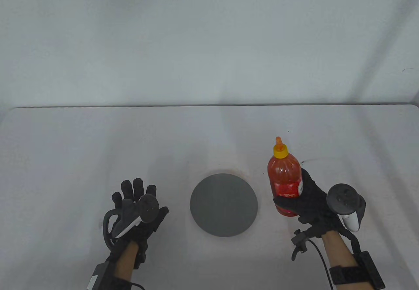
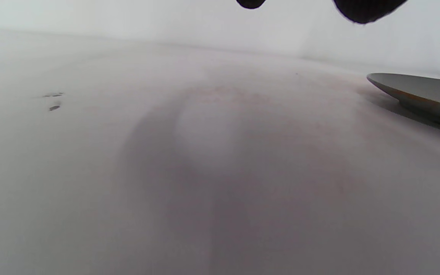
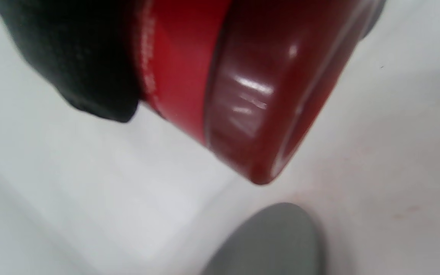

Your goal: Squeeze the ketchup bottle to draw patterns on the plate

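A round grey plate [image 1: 223, 205] lies on the white table, bare on top. My right hand [image 1: 306, 201] grips a red ketchup bottle [image 1: 284, 178] with a yellow cap and orange nozzle, upright, just right of the plate. In the right wrist view the bottle's base [image 3: 250, 95] is off the table, above the plate [image 3: 273, 240]. My left hand [image 1: 136, 201] rests palm down on the table left of the plate, fingers spread, holding nothing. The left wrist view shows fingertips [image 2: 365, 9] at the top and the plate's rim [image 2: 418, 89] at the right.
The white table [image 1: 98, 146] runs to a far edge against a pale wall. Small dark specks [image 2: 54, 101] mark the tabletop near my left hand. A cable [image 1: 322, 254] trails from my right wrist.
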### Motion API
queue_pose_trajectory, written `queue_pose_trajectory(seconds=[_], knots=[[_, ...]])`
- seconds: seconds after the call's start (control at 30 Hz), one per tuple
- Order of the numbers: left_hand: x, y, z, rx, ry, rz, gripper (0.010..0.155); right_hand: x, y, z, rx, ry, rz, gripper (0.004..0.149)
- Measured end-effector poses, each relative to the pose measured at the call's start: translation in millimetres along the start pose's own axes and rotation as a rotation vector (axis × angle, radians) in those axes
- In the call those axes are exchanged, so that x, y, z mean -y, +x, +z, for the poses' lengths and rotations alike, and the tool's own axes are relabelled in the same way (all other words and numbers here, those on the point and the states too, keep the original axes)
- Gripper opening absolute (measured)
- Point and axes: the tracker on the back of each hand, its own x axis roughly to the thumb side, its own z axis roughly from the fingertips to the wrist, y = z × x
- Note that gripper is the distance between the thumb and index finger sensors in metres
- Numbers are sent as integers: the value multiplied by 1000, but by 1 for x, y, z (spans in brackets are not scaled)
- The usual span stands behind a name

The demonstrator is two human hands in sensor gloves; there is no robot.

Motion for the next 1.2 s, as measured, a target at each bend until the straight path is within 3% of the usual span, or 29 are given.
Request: queue_pose_trajectory(seconds=[0.2,0.33,0.47,0.6,0.7,0.83,1.03,1.2], knots=[[-15,28,4,77,52,-49,84,-12,0,3,5,57,6,95],[-38,60,8,177,67,-65,86,-20,1,4,5,95,-21,95],[-74,102,10,312,167,18,88,-25,3,5,9,110,-27,95],[-108,141,10,481,306,157,100,-27,2,6,3,126,-19,95],[-121,160,6,546,358,249,101,-26,2,6,-2,131,-9,95],[-129,173,-7,594,358,360,92,-26,-1,7,-6,148,6,96],[-122,171,-22,679,311,604,69,-28,0,7,3,184,63,95],[-119,174,-27,693,302,630,51,-35,3,6,27,231,96,95]])
